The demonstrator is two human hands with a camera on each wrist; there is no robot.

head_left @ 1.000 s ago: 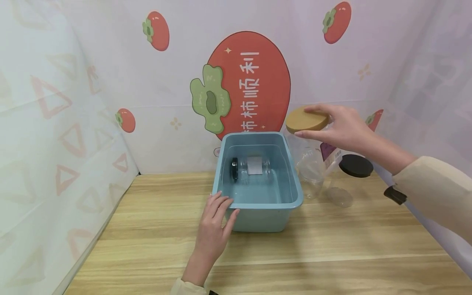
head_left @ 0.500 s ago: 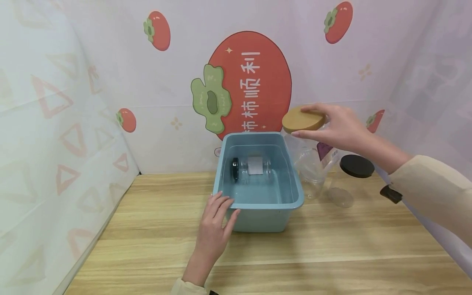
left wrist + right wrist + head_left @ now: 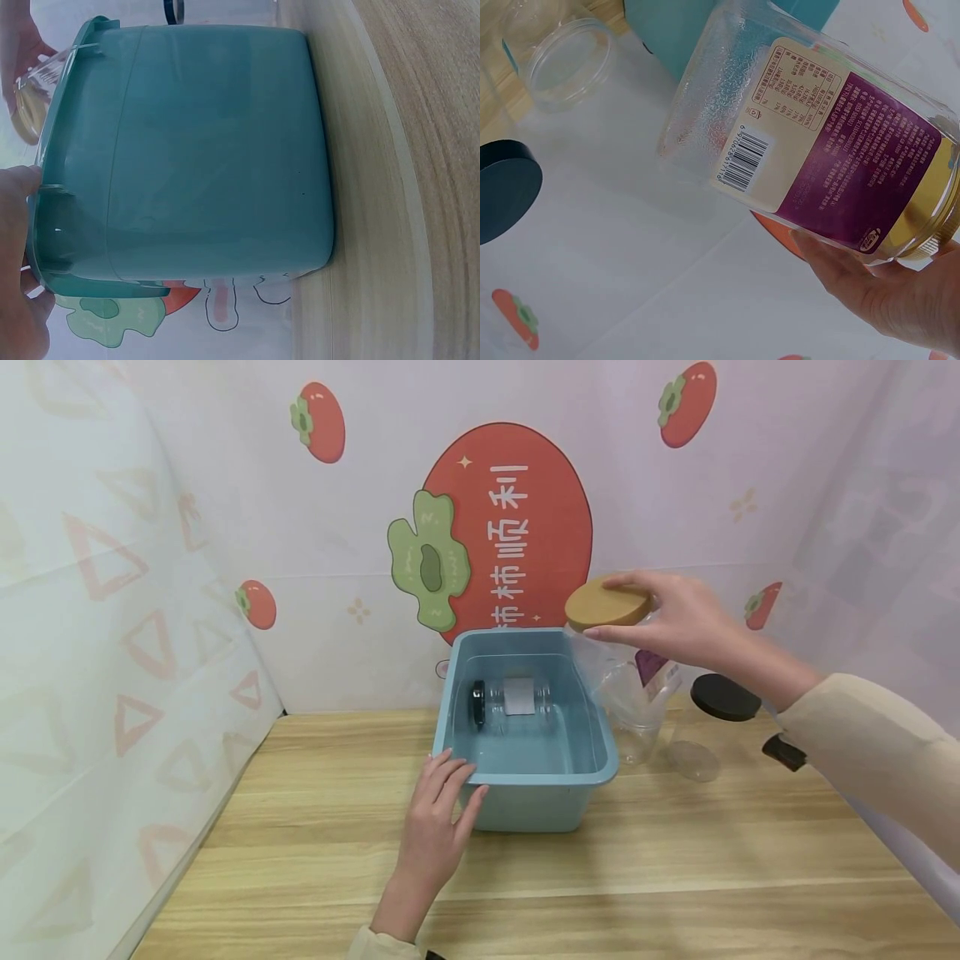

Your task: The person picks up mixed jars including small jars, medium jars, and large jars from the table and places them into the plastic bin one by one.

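My right hand (image 3: pixel 686 618) grips the mustard-yellow lid (image 3: pixel 607 603) of a large clear jar (image 3: pixel 720 82), thumb at the near side and fingers at the far side. The jar hangs tilted beside the right rim of a blue plastic bin (image 3: pixel 525 779), and its purple and cream label (image 3: pixel 855 150) faces the right wrist camera. At the bin's near left corner, my left hand (image 3: pixel 431 835) holds the rim, thumb against the front. Inside the bin, a small clear jar (image 3: pixel 543 697) with a black lid (image 3: pixel 478 703) and a pale label lies on its side.
Right of the bin, a clear container (image 3: pixel 636 743) stands partly behind the held jar. Further right is a clear jar with a black lid (image 3: pixel 725 697). Both are on the wooden table (image 3: pixel 675 877). A printed cloth (image 3: pixel 337 527) hangs behind the table and along its sides.
My right hand has moved slightly left with the yellow-lidded jar, nearer to the bin. The left hand and the bin have stayed in place.
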